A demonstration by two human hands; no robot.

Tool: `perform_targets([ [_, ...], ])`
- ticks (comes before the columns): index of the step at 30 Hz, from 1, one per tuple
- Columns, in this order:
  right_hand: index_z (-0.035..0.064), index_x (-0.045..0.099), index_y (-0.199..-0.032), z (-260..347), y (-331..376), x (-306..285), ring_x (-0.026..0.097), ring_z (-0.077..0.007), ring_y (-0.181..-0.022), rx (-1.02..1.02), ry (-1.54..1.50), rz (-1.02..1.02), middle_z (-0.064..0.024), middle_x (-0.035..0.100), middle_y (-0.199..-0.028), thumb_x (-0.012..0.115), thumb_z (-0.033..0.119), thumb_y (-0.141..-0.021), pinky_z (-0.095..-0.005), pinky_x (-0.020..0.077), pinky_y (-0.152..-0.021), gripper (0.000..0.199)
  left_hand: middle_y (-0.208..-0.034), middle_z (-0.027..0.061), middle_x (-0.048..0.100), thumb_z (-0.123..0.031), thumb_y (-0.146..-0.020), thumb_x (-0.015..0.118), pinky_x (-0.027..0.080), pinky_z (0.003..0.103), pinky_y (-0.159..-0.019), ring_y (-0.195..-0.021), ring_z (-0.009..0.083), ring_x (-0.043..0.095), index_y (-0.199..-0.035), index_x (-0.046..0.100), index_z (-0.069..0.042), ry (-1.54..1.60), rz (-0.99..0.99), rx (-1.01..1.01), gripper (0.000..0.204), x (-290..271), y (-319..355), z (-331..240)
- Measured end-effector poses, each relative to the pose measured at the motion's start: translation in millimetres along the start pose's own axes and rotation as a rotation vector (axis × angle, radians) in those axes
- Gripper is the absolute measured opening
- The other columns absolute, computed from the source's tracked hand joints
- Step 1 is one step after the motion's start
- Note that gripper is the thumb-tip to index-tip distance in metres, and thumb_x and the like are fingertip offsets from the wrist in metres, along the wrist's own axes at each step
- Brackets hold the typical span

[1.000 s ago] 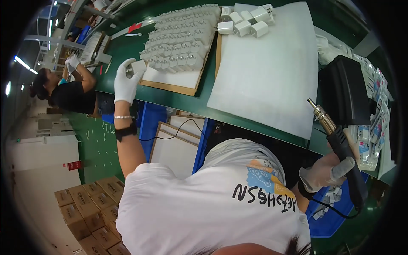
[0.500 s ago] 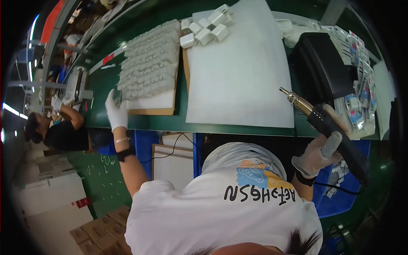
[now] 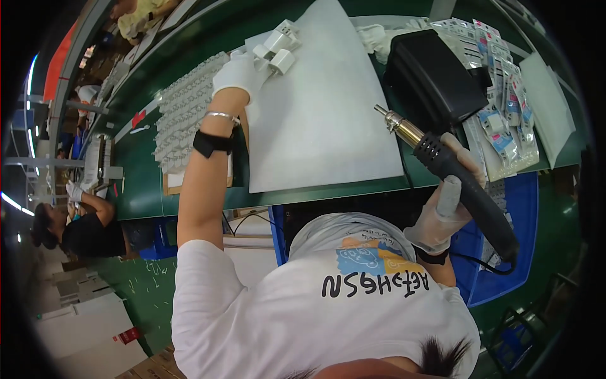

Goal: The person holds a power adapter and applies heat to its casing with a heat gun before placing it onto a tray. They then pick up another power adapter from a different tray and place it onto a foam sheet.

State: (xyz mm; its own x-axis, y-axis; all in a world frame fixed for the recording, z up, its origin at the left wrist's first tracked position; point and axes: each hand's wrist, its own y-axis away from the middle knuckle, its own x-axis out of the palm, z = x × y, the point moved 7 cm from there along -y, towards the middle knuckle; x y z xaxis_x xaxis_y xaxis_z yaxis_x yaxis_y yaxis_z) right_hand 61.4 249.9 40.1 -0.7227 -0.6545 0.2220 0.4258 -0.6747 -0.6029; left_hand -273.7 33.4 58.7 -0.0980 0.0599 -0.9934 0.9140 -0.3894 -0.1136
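My left hand (image 3: 237, 77), in a white glove, reaches over the left side of a small group of white plug adapters (image 3: 282, 60). It covers some of them, and its fingers are mostly hidden, so their grip does not show. A white foam sheet (image 3: 322, 126) lies under the group. My right hand (image 3: 447, 205), also gloved, is closed around the black handle of a hot air gun (image 3: 468, 189). The gun's metal nozzle points up and left, over the right part of the sheet.
Rows of white plug parts (image 3: 186, 107) stand on a board at left. A black box-shaped device (image 3: 429, 76) and packaged items (image 3: 505, 120) are at right. Below the table edge hangs a blue bin (image 3: 524, 234). Another person (image 3: 88, 227) works at far left.
My left hand has moved up and right, from beside the rows of plug parts to the adapter group. The right hand still holds the hot air gun. The whole view has shifted somewhat.
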Motion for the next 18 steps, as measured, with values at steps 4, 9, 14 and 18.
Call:
perform_targets([
  [4, -0.0006, 0.049, -0.114, 1, 1, -5, 0.061, -0.0289, -0.102, 0.013, -0.025, -0.025, -0.0249, 0.06, -0.112, 0.059, 0.031, -0.09, -0.0409, 0.048, -0.092, 0.041, -0.112, 0.019, 0.061, -0.027, -0.082, 0.061, 0.05, 0.039, -0.083, -0.097, 0.0339, 0.063, -0.116, 0.06, -0.009, -0.123, 0.13, -0.063, 0.039, 30, -13, -3],
  [9, 0.0011, 0.049, -0.113, -6, -2, -14, 0.061, -0.0288, -0.103, 0.033, -0.13, -0.021, -0.0241, 0.061, -0.11, 0.06, 0.033, -0.09, -0.0408, 0.0482, -0.092, 0.041, -0.108, 0.0204, 0.062, -0.026, -0.079, 0.064, 0.051, 0.04, -0.081, -0.093, 0.0356, 0.063, -0.104, 0.063, -0.007, 0.001, 0.013, 0.006, 0.031, 12, 17, -21],
  [14, 0.0013, 0.05, -0.112, -3, -4, -13, 0.061, -0.0294, -0.104, 0.052, -0.079, -0.033, -0.0233, 0.061, -0.11, 0.06, 0.035, -0.089, -0.0409, 0.0484, -0.093, 0.042, -0.104, 0.0179, 0.063, -0.024, -0.076, 0.07, 0.051, 0.04, -0.081, -0.092, 0.0347, 0.062, -0.101, 0.064, -0.007, 0.047, -0.079, 0.185, 0.031, 3, 75, -30],
  [18, 0.0025, 0.05, -0.112, -4, -6, -11, 0.061, -0.0293, -0.104, 0.07, 0.0, -0.042, -0.0232, 0.061, -0.11, 0.06, 0.039, -0.089, -0.0408, 0.048, -0.094, 0.044, -0.104, 0.0142, 0.063, -0.023, -0.073, 0.074, 0.05, 0.039, -0.082, -0.094, 0.0335, 0.061, -0.103, 0.063, -0.008, 0.161, 0.045, 0.292, 0.035, 6, 98, -45],
])
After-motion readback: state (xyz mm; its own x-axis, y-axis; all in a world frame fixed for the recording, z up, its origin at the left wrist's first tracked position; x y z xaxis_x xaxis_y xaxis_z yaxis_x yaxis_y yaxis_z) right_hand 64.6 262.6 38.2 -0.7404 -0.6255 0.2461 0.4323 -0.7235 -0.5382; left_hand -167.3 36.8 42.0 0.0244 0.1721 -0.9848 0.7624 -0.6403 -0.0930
